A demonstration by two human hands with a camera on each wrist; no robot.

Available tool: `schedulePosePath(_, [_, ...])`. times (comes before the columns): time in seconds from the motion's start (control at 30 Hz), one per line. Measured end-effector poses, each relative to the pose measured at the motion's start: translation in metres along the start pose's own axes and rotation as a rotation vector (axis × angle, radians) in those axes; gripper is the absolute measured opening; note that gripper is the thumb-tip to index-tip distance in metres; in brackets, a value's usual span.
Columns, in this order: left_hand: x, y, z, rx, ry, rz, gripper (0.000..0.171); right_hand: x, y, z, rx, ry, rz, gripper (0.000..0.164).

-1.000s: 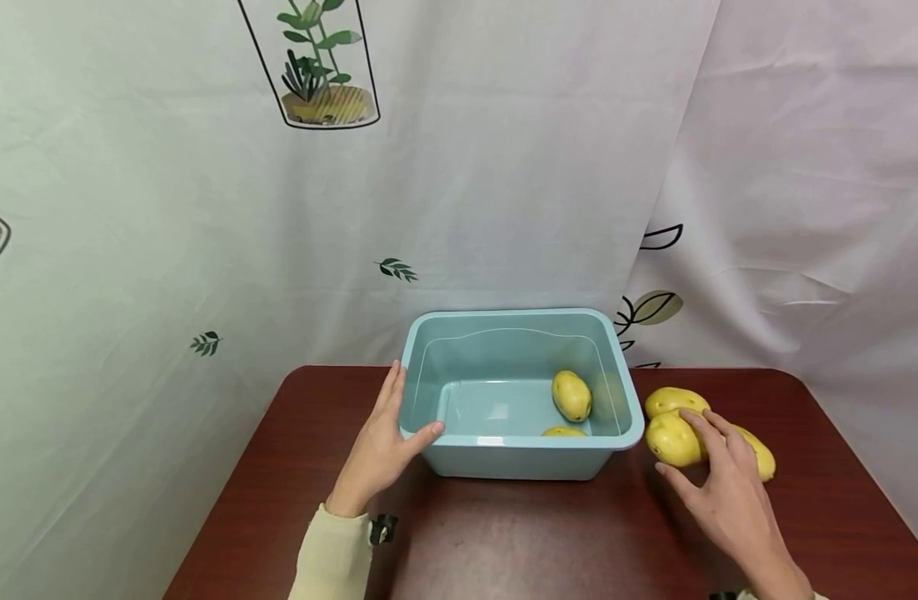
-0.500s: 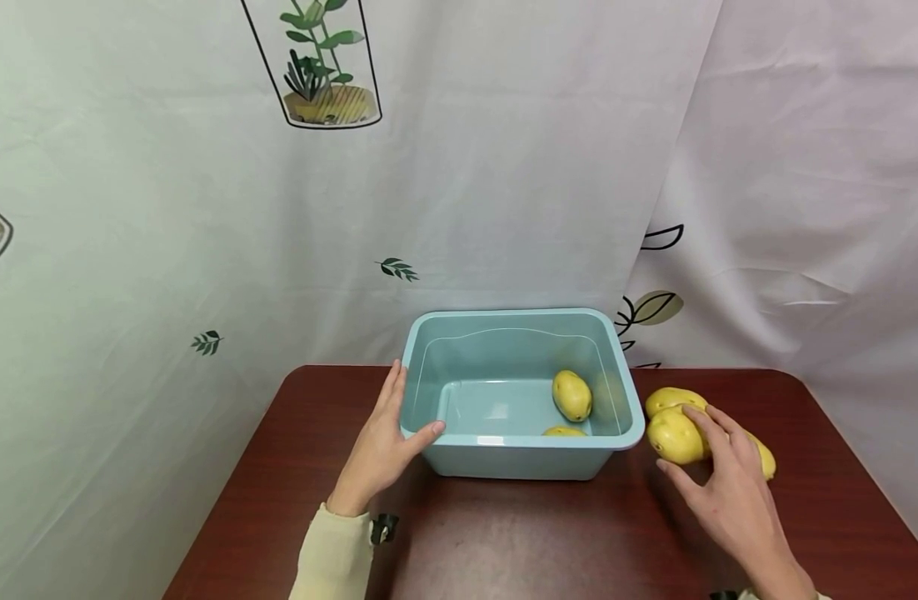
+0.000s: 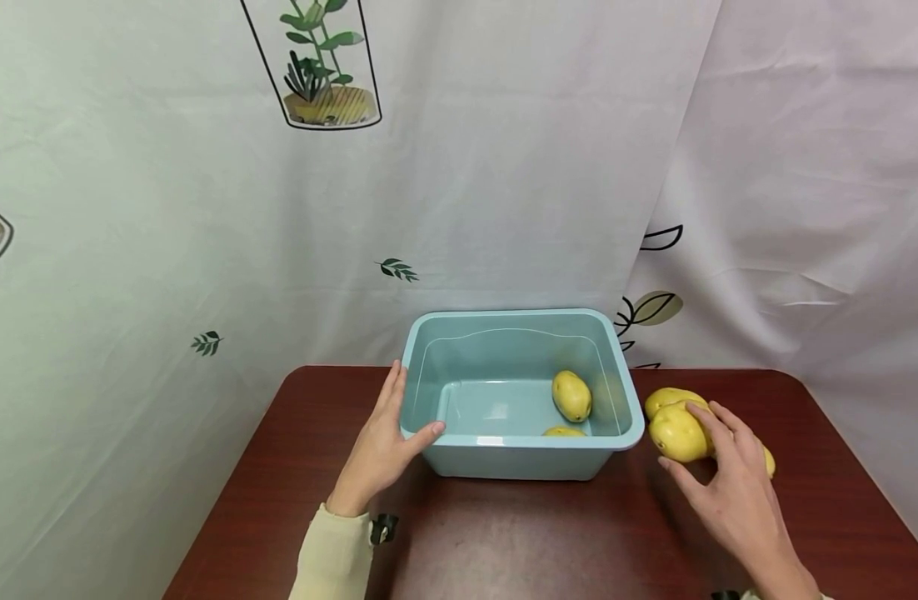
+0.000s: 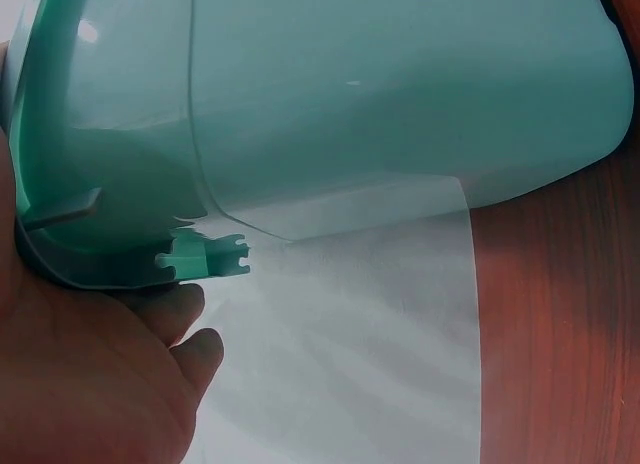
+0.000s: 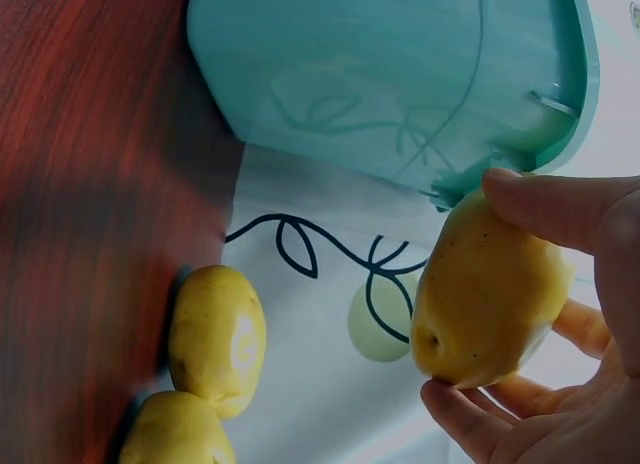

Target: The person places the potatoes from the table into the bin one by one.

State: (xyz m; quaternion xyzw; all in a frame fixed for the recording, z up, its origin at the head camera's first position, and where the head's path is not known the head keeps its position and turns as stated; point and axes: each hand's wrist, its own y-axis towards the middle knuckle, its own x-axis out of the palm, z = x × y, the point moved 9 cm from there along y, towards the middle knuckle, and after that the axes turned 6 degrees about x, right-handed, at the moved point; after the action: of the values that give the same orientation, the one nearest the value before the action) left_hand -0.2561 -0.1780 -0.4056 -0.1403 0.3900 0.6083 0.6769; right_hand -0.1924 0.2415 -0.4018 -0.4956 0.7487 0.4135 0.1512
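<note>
My right hand (image 3: 740,492) grips a yellow potato (image 3: 678,433) between thumb and fingers, to the right of a pale blue plastic bin (image 3: 504,461). In the right wrist view the held potato (image 5: 490,294) is up off the table near the bin's rim. Two more potatoes lie on the table: one (image 3: 669,397) behind the held one, the other (image 3: 770,463) mostly hidden by my hand. My left hand (image 3: 376,458) rests against the bin's left side, fingers fairly straight, thumb at the near rim corner. Inside the bin are a potato (image 3: 571,397) and part of another (image 3: 564,432).
The bin stands on a dark red-brown table (image 3: 519,542), close to its back edge. A pale printed curtain (image 3: 504,183) hangs right behind the table. The bin's front wall hides part of its floor.
My right hand has raised the potato slightly and moved it a little to the right. The left hand and the bin have stayed in place.
</note>
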Motion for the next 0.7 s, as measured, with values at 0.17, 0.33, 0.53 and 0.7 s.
schedulePosePath(0.17, [0.001,0.0,-0.001,-0.003,0.0,0.0,0.106,-0.003,0.001,0.0,0.0,0.008,0.024,0.081])
schedulePosePath(0.33, [0.0,-0.001,-0.001,-0.002,-0.002,0.004,0.106,-0.006,0.002,-0.001,-0.011,0.024,0.039,0.083])
schedulePosePath(0.53, [0.001,-0.001,-0.001,0.005,-0.002,0.003,0.106,-0.01,0.003,-0.005,-0.022,0.041,0.053,0.084])
schedulePosePath(0.7, [0.001,0.0,0.0,0.005,0.0,0.001,0.105,-0.012,0.003,-0.008,-0.016,0.042,0.058,0.083])
